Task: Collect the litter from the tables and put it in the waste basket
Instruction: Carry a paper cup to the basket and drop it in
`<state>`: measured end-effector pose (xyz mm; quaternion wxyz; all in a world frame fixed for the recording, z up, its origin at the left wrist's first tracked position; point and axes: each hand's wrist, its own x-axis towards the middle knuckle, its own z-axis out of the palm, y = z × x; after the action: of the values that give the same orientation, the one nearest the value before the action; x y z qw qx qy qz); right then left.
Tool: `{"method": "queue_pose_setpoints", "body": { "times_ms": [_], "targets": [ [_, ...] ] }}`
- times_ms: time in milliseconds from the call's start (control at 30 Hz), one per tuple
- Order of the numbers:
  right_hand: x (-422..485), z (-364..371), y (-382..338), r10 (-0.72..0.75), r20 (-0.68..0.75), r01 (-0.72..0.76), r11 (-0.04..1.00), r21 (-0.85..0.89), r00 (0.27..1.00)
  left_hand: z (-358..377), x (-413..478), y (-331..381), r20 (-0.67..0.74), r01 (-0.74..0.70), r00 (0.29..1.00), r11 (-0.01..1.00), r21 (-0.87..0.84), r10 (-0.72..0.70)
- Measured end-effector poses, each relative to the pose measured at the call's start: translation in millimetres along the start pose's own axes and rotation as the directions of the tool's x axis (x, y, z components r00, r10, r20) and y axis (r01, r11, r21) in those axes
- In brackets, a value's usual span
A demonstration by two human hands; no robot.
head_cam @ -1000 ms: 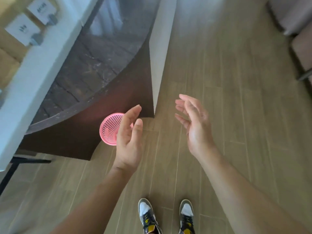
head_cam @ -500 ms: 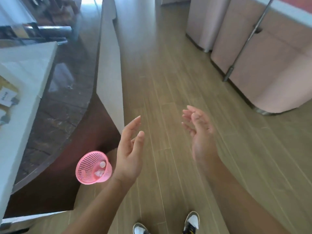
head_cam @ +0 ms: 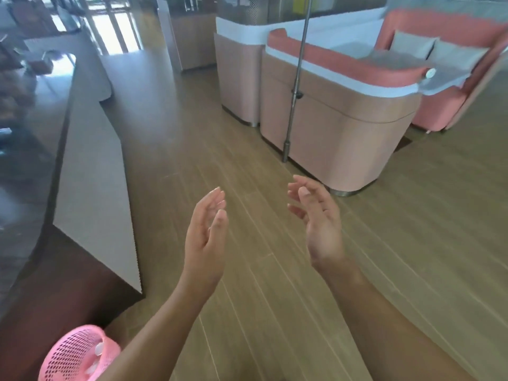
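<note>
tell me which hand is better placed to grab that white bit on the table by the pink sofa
Right. The white litter lies far off to the right, on the right hand's side; the left hand is farther. Both are empty and open.

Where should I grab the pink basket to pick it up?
Grab the pink basket by its top rim, coming from above. It stands on the floor with its mouth open upward, and the mesh wall flares out toward that rim, so fingers can likely hook over the edge. Both hands are empty.

Left hand [head_cam: 206, 237] raised, palm turned inward, fingers loosely extended, holding nothing; right hand [head_cam: 319, 220] opposite, palm facing it, fingers slightly curled, likewise empty; both forearms bare, reaching forward.
</note>
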<state>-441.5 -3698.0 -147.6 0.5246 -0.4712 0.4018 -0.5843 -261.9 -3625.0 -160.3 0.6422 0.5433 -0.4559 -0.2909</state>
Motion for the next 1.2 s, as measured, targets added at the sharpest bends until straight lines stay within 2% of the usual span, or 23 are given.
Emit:
{"method": "queue_pose_setpoints", "body": {
  "times_ms": [200,367,533,900,1200],
  "targets": [
    [26,-89,-51,-0.079,-0.135,0.073,0.996,-0.052,0.988,101,21,29,0.175,-0.034,0.983,0.992,-0.122,0.055],
    [49,-150,-83,-0.131,-0.240,0.116,0.990,-0.073,0.962,183,46,42,0.308,-0.076,0.943,0.982,-0.174,0.127],
    [87,-206,-103,-0.181,-0.338,0.147,0.981,-0.125,0.923,261,71,40,0.408,-0.060,0.901,0.972,-0.225,0.150],
    [237,-304,-132,-0.286,-0.423,0.221,0.955,-0.196,0.860,441,188,33,0.529,-0.031,0.827,0.954,-0.297,0.191],
    [358,-373,-144,-0.303,-0.530,0.227,0.952,-0.205,0.792,566,286,25,0.584,-0.016,0.783,0.944,-0.329,0.217]
  ]
}}
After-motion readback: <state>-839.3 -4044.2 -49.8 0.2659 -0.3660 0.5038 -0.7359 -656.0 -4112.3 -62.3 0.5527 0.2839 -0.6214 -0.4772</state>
